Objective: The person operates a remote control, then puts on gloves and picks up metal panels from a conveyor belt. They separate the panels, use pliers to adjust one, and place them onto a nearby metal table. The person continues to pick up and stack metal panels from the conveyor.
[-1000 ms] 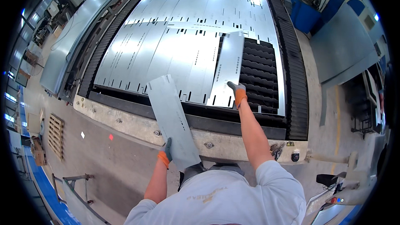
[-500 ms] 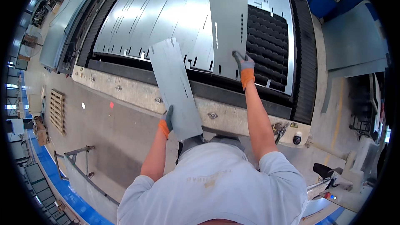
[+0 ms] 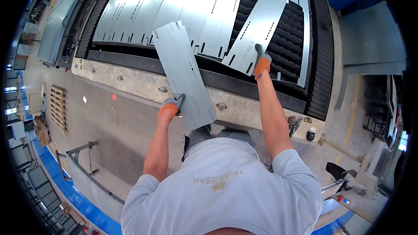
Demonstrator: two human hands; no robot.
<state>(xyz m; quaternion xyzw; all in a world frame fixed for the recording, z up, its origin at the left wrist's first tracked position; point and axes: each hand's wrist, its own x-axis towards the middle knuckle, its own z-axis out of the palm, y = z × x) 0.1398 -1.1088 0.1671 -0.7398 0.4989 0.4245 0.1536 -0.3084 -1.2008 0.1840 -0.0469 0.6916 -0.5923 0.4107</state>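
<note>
My left hand (image 3: 173, 104), in a grey glove with an orange cuff, is closed on the left edge of a long slotted sheet metal panel (image 3: 185, 76). That panel, seemingly several sheets stacked, leans over the front edge of the machine bed, its lower end by my waist. My right hand (image 3: 262, 58), gloved alike, pinches the near right corner of another slotted metal strip (image 3: 257, 30). The strip lies slanted over the dark slatted support (image 3: 287, 39). Left of it, cut metal sheets (image 3: 174, 6) lie side by side on the bed.
The bed's pale front beam (image 3: 117, 80) carries bolts and runs across before me. Hand tools (image 3: 294, 124) and a small black-and-white object (image 3: 310, 134) sit at its right end. Large sheets (image 3: 370, 39) are stacked to the right. A wooden pallet (image 3: 57, 109) and metal frame (image 3: 80, 161) stand left.
The right strip has swung from nearly straight to slanted, its far end to the right, uncovering slats on its left. My left hand has moved up and its panel shifted slightly farther away.
</note>
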